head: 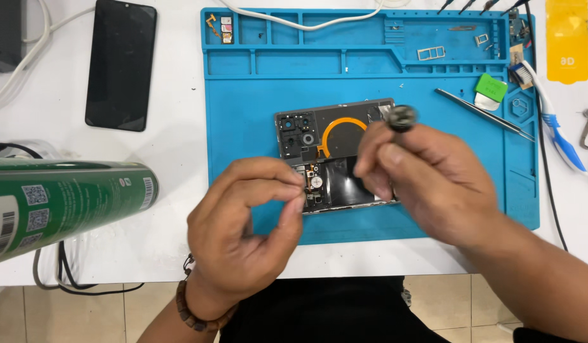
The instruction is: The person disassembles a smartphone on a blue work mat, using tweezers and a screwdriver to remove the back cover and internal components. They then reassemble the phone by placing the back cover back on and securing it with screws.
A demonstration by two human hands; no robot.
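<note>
Centre of the blue silicone repair mat (256,127) lies the opened grey smartphone with its back cover off (335,152), lengthwise across the mat, showing camera modules at its left end, an orange ring-shaped coil in the middle and a dark battery area below. The person's hands hover right over its lower half. The right hand (421,178) is closed, fingertips pinched on a small round dark metal tool head (402,117) that pokes up above the knuckles, just over the phone's right end. The left hand (249,235) has thumb and forefinger drawn together at the phone's lower left edge; whether anything sits between them is too small to tell.

Outward now: the mat's top-row compartments hold small parts, with a little gold and white piece (219,28) at the far left and silver card trays (432,53) towards the right. A white cable (307,24) crosses that row. Slim metal tweezers (481,111) lie slanted on the right side, beside a green plastic pick (491,87). A blue and white toothbrush (554,127) rests at the mat's right edge. On the white table (173,146), a black smartphone lying face up (121,63) sits left of the mat, and a green spray can (59,203) lies on its side at the near left.
</note>
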